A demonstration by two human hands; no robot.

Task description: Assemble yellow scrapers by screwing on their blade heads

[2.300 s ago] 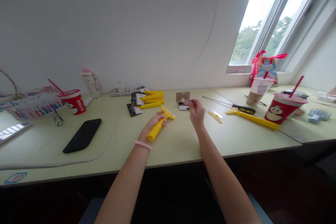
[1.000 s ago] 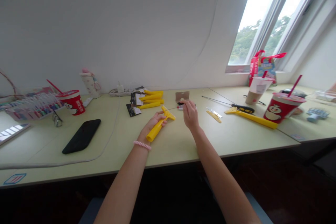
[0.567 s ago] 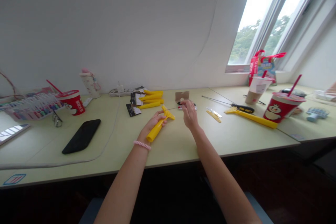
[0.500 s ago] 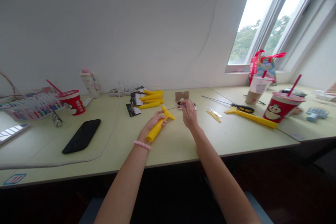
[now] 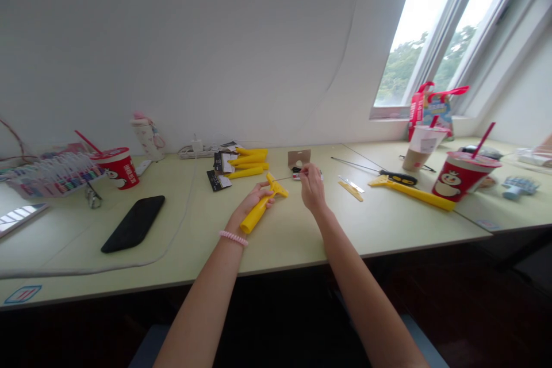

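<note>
My left hand (image 5: 254, 200) is wrapped round a yellow plastic scraper (image 5: 257, 214), its hollow handle end toward me and its wide head pointing away. To the right, my right hand (image 5: 313, 188) is closed in a pinch over a small opened card package (image 5: 299, 157); what the fingertips hold is hidden. A thin dark line (image 5: 284, 177) runs between the scraper's head and those fingers; I cannot tell what it is. Just right of the hand lie a thin blade (image 5: 351, 184) and a narrow yellow strip (image 5: 351, 191).
Several yellow scrapers (image 5: 248, 171) with black cards lie behind my left hand. Another scraper (image 5: 414, 192) and a screwdriver (image 5: 397, 177) lie at right, near red cups (image 5: 459, 178). A black phone (image 5: 133, 224), a cable (image 5: 183, 221) and a marker box (image 5: 52, 175) occupy the left.
My right hand has shifted very slightly, its fingers still pinched by the package. The left hand and the scraper look the same.
</note>
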